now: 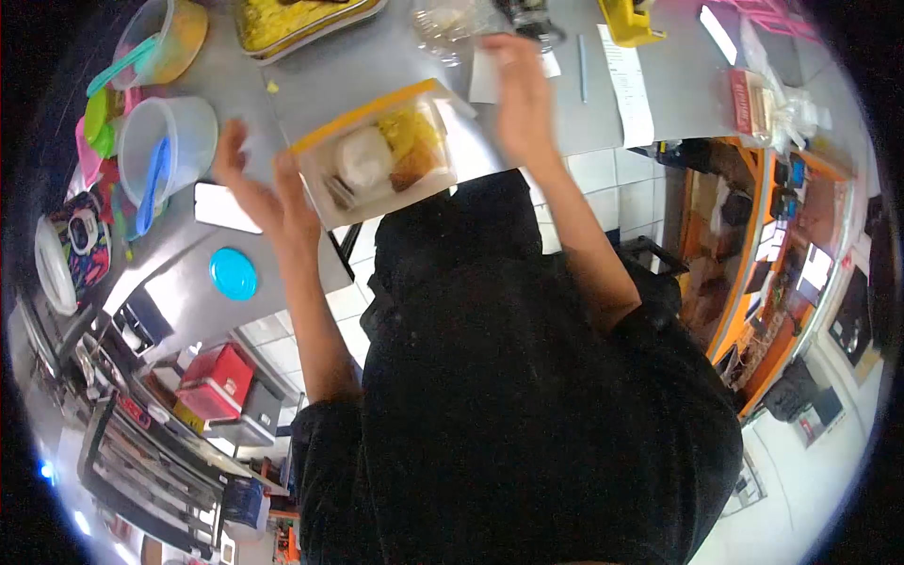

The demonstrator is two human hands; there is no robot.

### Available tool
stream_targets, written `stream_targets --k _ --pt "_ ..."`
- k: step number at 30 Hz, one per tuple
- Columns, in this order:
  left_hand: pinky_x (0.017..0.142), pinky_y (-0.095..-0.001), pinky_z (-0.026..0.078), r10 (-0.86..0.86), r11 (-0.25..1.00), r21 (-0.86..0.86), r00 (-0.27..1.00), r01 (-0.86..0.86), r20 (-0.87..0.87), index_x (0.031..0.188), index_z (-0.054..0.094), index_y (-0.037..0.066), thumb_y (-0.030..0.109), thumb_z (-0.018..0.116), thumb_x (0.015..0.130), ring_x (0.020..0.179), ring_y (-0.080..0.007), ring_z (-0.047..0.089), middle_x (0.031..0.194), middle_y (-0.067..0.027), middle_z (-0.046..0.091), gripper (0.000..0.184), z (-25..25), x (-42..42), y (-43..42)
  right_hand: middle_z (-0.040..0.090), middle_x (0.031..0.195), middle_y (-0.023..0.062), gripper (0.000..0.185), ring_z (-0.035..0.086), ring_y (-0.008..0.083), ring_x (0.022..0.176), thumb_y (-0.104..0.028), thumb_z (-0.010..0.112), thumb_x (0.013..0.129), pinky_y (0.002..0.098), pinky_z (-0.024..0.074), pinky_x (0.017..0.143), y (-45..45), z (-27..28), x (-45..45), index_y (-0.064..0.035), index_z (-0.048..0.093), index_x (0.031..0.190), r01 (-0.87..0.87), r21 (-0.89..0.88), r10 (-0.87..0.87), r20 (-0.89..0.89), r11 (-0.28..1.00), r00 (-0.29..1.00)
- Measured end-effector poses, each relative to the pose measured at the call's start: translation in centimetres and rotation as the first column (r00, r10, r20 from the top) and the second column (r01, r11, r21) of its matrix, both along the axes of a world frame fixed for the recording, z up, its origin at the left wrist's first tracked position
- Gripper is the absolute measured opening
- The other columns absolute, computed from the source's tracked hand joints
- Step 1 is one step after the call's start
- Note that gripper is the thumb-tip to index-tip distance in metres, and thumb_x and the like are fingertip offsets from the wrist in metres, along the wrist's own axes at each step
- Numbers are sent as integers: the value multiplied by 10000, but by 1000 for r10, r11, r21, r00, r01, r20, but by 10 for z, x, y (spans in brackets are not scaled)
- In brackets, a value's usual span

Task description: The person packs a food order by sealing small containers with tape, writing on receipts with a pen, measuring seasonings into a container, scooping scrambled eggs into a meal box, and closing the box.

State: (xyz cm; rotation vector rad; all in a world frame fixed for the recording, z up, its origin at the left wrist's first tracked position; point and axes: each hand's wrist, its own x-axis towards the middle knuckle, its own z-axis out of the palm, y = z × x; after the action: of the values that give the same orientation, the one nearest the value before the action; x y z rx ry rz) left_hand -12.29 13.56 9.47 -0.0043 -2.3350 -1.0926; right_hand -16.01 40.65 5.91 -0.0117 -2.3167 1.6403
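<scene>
A takeaway food box point(320, 188) with a yellow edge and a see-through window sits at the table's front edge. Through the window show a round white item point(364, 158), yellow food point(411, 137) and a brown piece. My left hand point(273, 193) is at the box's left side, fingers spread, the thumb side against or very near its corner; contact is hard to tell. Off to the right of the box, my right hand point(525, 104) is raised above the table, blurred, with fingers stretched out and nothing visible in them. Beneath it lies a white paper point(484, 77).
A tray of yellow food point(301, 28) stands at the back. Left are plastic tubs point(193, 118) with blue utensils point(155, 184), a white-screened slab point(226, 208) and a blue lid point(233, 273). Right are a pen point(582, 68), a printed slip point(629, 89) and a yellow dispenser point(629, 24).
</scene>
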Motion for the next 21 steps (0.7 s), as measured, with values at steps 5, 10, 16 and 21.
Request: stream_targets --k 5,10,16,21 --pt "1013 -445 437 -351 936 -12 936 352 19 1357 507 -11 166 640 906 1211 -325 553 1333 -201 560 503 15 35 61 713 949 188 340 691 364 891 -310 735 837 443 551 811 159 -51 -8 -28 691 1022 155 756 -424 175 636 889" --pt "1030 -451 475 -641 669 697 676 258 364 1486 297 -13 69 679 900 1303 -343 490 1447 -225 416 704 -25 53 181 737 963 219 393 713 378 903 -360 732 775 436 567 826 189 -72 -29 -36 730 999 -89 726 -417 486 682 768" --pt "959 -396 512 -406 709 694 733 -124 546 1464 181 -56 21 728 836 1214 -313 501 1392 -232 360 836 -79 50 227 712 828 152 272 705 257 728 -242 677 827 366 577 694 206 -56 0 9 679 932 148 267 -289 630 952 721" --pt "910 -372 501 -302 732 667 814 -135 496 1343 455 -24 41 700 859 1141 -264 545 1250 -178 530 546 -104 24 240 637 801 93 108 647 179 629 -91 583 895 326 561 575 194 -28 27 8 620 914 314 -306 -103 549 899 830"
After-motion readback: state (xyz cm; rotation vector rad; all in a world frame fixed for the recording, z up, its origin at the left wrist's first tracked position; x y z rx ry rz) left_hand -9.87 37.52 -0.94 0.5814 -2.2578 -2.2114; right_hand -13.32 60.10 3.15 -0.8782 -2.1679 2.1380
